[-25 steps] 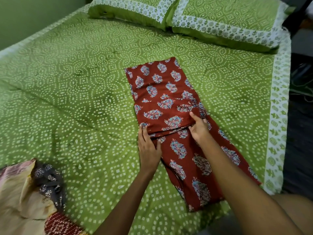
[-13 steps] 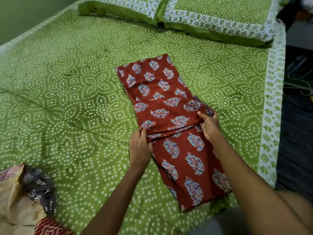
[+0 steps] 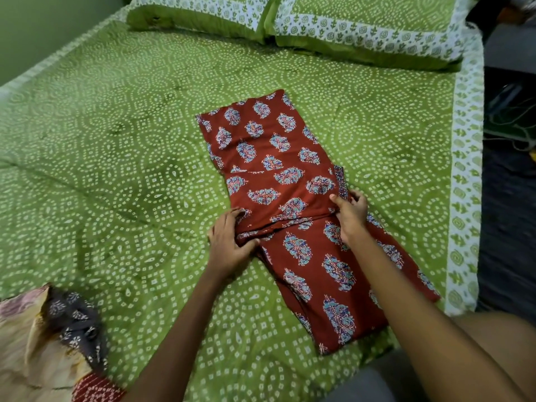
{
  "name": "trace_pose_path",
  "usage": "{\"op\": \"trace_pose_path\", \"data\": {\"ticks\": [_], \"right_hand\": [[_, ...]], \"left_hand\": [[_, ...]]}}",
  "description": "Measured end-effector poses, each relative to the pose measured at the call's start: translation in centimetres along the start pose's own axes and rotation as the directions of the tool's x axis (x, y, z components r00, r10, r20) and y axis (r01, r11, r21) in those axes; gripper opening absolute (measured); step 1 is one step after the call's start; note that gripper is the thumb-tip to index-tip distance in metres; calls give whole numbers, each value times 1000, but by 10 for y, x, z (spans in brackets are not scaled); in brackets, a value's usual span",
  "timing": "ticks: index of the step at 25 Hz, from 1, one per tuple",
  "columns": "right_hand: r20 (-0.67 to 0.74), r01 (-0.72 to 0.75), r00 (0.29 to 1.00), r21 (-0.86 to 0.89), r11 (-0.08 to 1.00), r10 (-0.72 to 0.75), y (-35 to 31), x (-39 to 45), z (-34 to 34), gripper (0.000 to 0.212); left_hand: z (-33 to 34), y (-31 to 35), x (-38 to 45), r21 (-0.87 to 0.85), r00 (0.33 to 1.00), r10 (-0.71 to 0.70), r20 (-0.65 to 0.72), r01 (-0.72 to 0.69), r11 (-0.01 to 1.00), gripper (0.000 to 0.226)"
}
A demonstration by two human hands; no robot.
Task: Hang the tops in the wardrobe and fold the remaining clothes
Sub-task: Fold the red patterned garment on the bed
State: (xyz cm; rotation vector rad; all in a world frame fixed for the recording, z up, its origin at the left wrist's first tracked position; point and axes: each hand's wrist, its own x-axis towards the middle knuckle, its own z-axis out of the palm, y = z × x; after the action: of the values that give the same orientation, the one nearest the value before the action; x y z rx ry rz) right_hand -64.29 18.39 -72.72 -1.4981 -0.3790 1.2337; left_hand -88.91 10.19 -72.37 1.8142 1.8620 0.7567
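We pinch the red cloth's (image 3: 278,181) folded edge, left hand (image 3: 229,245) and right hand (image 3: 351,213) at opposite sides; its length runs away from us.

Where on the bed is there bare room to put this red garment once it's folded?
Bare bedspread lies left of the red garment, between the pillows and the pile. A narrower strip runs right of it to the white border. Crowded: the near-left corner, and the middle, where both hands grip the fold.
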Motion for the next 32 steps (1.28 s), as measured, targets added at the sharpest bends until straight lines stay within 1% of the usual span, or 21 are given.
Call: {"op": "trace_pose_path", "data": {"ticks": [1,3,6,7,10,12,14,17,20,21,22,23,24,25,26,27,28,29,30,31,32], "right_hand": [[5,-18,1000,9,1000,18,-1,3,0,51],[21,-42,999,5,999,41,-4,9,-1,47],[31,-73,997,-59,996,75,-5,17,-3,47],[46,-80,995,-88,993,84,-5,19,-4,50],[129,-44,988,-258,965,80,-12,23,-2,57],[200,59,980,-390,919,22,-20,27,2,57],[252,136,968,-445,885,-21,-26,34,5,59],[157,154,983,-453,878,-92,-31,41,1,54],[80,146,989,-504,851,-123,-38,44,-6,52],[64,152,988,-562,813,-141,-40,42,-5,50],[41,188,975,-669,719,-217,-42,37,0,48],[36,252,933,-777,577,-359,-43,28,9,44],[103,362,852,-825,435,-514,-39,18,23,40],[250,521,762,-784,337,-597,-30,6,40,38],[443,675,697,-671,306,-564,-17,-8,57,39],[628,757,652,-573,313,-426,-2,-18,68,42],[748,785,615,-550,284,-251,15,-21,73,46],[786,791,608,-588,168,-116,30,-16,70,49],[780,783,618,-622,-7,-93,38,-4,63,53],[766,754,631,-642,-139,-123,38,10,56,56],[745,719,647,-666,-198,-161,34,22,50,57]], "left_hand": [[-4,-2,11,-80,999,19,26,-17,997,79],[-10,-6,50,-122,999,-38,17,40,992,82],[-21,-12,120,27,987,-124,98,122,992,96],[-21,-14,135,109,982,-129,138,115,987,94],[-19,-24,153,347,987,-123,106,79,935,55],[-16,-29,148,382,992,-102,76,66,922,42],[-14,-40,143,351,994,-99,45,78,933,38],[-15,-48,139,321,992,-125,36,107,941,35],[-17,-27,137,462,981,-193,20,162,872,35],[-15,-12,135,512,987,-160,-10,142,847,37],[-9,5,130,523,997,-75,-24,77,849,40],[1,23,123,496,999,36,-12,-25,868,43],[13,39,114,448,992,123,22,-120,886,45],[25,48,104,407,986,153,70,-168,898,47],[37,50,95,401,984,135,113,-170,900,51],[47,45,88,433,986,83,145,-138,891,55],[52,35,80,483,987,17,158,-92,871,62],[55,25,74,518,990,-29,141,-49,854,73],[55,17,69,531,992,-48,113,-19,847,84],[54,13,67,537,994,-59,95,-1,844,91],[54,12,67,537,994,-70,90,11,843,96]]}}
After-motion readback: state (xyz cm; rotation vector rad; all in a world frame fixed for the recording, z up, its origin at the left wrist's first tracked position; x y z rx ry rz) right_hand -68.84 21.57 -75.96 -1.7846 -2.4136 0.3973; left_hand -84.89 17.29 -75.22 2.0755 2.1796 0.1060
